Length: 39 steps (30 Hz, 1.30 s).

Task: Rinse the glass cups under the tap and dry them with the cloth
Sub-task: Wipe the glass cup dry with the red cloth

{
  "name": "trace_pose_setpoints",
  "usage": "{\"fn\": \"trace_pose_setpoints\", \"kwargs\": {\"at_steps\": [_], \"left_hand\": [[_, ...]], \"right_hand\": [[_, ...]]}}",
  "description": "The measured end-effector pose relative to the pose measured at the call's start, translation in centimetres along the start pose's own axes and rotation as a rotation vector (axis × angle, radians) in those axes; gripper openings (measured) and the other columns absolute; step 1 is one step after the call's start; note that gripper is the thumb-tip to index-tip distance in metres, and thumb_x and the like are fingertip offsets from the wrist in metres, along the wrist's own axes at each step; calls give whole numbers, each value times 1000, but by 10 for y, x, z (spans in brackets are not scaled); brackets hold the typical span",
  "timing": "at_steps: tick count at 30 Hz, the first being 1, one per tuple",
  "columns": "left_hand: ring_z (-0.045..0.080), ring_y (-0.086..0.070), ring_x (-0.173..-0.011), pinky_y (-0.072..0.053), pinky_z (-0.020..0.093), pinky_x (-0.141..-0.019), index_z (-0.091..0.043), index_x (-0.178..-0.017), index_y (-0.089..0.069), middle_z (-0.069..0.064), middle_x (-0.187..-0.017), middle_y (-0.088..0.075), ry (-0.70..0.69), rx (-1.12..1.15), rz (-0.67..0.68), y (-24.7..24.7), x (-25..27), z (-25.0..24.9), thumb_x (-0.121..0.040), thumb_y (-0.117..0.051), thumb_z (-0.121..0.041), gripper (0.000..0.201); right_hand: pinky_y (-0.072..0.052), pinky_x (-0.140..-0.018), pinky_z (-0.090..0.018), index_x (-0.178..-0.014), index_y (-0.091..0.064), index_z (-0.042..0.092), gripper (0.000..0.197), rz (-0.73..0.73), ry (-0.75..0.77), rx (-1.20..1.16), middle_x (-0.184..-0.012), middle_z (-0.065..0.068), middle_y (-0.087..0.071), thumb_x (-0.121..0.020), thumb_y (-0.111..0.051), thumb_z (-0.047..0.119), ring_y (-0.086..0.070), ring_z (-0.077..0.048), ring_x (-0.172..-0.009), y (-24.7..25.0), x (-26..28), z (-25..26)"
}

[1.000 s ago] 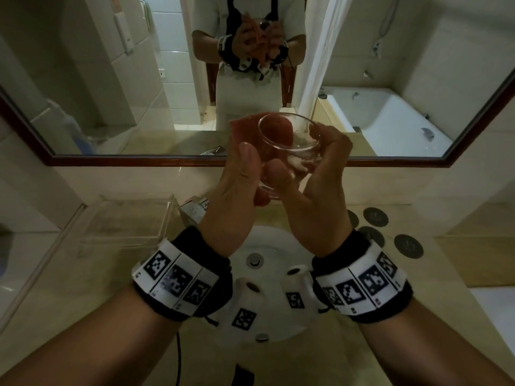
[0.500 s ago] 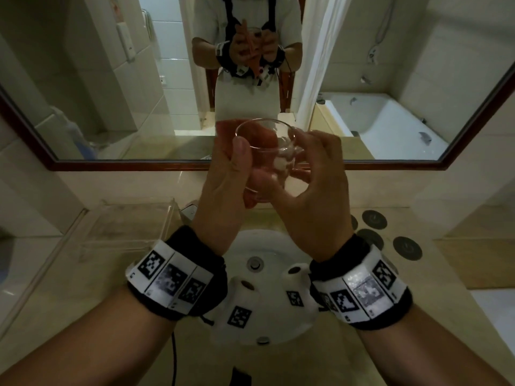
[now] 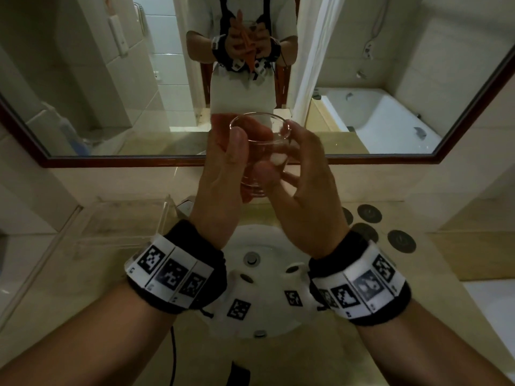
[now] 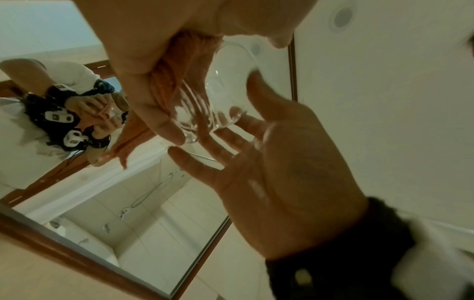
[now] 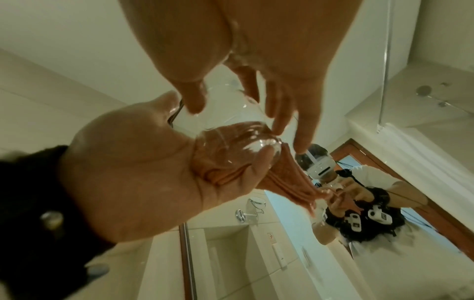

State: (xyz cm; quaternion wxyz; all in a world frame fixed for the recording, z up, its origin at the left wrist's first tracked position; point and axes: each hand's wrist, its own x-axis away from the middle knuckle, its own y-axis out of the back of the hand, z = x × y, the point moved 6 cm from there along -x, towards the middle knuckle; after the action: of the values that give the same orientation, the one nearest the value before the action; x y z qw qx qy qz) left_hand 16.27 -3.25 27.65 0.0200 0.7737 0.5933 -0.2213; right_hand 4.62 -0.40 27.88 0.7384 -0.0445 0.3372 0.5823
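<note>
A clear glass cup (image 3: 262,147) is held up in front of the mirror, above the sink, with its rim upward. My left hand (image 3: 220,174) grips an orange cloth (image 3: 220,119) and presses it against the cup's left side and base. The right hand (image 3: 309,174) curls its fingers round the cup's right side. In the left wrist view the cloth (image 4: 177,67) is bunched in the left hand (image 4: 143,60) beside the cup (image 4: 231,81), and the right hand (image 4: 282,172) touches it. The right wrist view shows the cup's base (image 5: 231,146) on the cloth (image 5: 282,182).
A white sink basin (image 3: 267,240) lies under the hands, with the tap (image 3: 185,207) behind it at the left. A clear plastic tray (image 3: 122,218) stands on the counter to the left. Several dark round coasters (image 3: 369,213) lie to the right. The mirror frame (image 3: 125,161) runs behind.
Both hands have shifted the cup slightly left and turned it, so its mouth, which faced me, now points more upward. The cloth stays against it.
</note>
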Motion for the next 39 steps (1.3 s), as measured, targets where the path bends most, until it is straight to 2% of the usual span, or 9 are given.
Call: {"fn": "trace_pose_setpoints", "kwargs": {"at_steps": [6, 8, 12, 16, 21, 26, 30, 34, 39], "left_hand": [[31, -71, -103, -61, 39, -79, -6, -138, -44, 20, -120, -67, 13, -119, 50, -6, 2, -1, -97, -33, -54, 64], [33, -70, -105, -59, 49, -86, -2, -136, -46, 22, -120, -66, -5, -107, 52, -4, 0, -4, -93, -34, -56, 70], [36, -67, -112, -57, 48, -89, 3, -135, -47, 23, -124, -65, 4, -41, 26, 0, -4, -6, -100, -31, -49, 64], [31, -68, -114, -55, 53, -92, -7, -139, -48, 14, -125, -68, 29, -35, -5, -1, -4, -6, -96, -37, -62, 71], [46, -66, -107, -46, 75, -90, -9, -138, -48, 17, -119, -70, 18, -114, 41, -10, -2, -7, -75, -48, -83, 98], [50, -64, -103, -50, 73, -84, -7, -134, -51, 21, -113, -69, 12, -155, 31, -8, -6, -8, -78, -45, -85, 96], [35, -68, -113, -51, 63, -98, -4, -133, -54, 17, -121, -70, 50, -92, 27, -5, -9, -5, -91, -34, -63, 75], [34, -66, -116, -48, 66, -99, -9, -136, -52, 15, -126, -68, 78, -57, -5, -6, -9, -1, -90, -35, -63, 74], [36, -69, -111, -47, 68, -99, -13, -135, -54, 10, -118, -72, 110, -86, -1, -12, -5, 1, -85, -40, -69, 76]], "right_hand": [[-61, -82, -31, -136, -51, 14, 83, -186, -14, 155, -121, -2, -58, -72, -72, 62, -63, -12, -102, 14, -2, 5], [-61, -87, -29, -137, -48, 14, 78, -137, -83, -6, -119, 3, -62, -75, -82, 45, -66, -7, -105, 13, -3, 1], [-58, -98, -43, -129, -43, 21, 54, 86, -103, -279, -128, -3, -62, -87, -76, 21, -66, -16, -117, 10, -9, -7], [-57, -99, -44, -141, -41, 18, 56, 111, -5, -128, -135, -5, -55, -94, -63, 39, -59, -20, -125, 5, -11, -4], [-56, -89, -23, -140, -49, 18, 89, -131, 19, 167, -122, 3, -49, -70, -66, 69, -57, -8, -104, 13, -10, 4], [-59, -89, -23, -132, -46, 17, 78, -134, -92, -122, -112, 10, -65, -70, -88, 39, -68, -3, -102, 19, -9, -4], [-57, -97, -29, -127, -44, 18, 53, 71, -70, -255, -118, 2, -66, -85, -77, 22, -68, -9, -112, 18, -11, -8], [-56, -99, -38, -139, -43, 15, 70, 54, -10, -67, -131, 0, -54, -84, -72, 47, -60, -14, -121, 12, -10, -5], [-60, -86, -30, -137, -52, 13, 91, -174, -5, 159, -122, 2, -53, -65, -76, 65, -61, -10, -102, 19, -7, 2]]}}
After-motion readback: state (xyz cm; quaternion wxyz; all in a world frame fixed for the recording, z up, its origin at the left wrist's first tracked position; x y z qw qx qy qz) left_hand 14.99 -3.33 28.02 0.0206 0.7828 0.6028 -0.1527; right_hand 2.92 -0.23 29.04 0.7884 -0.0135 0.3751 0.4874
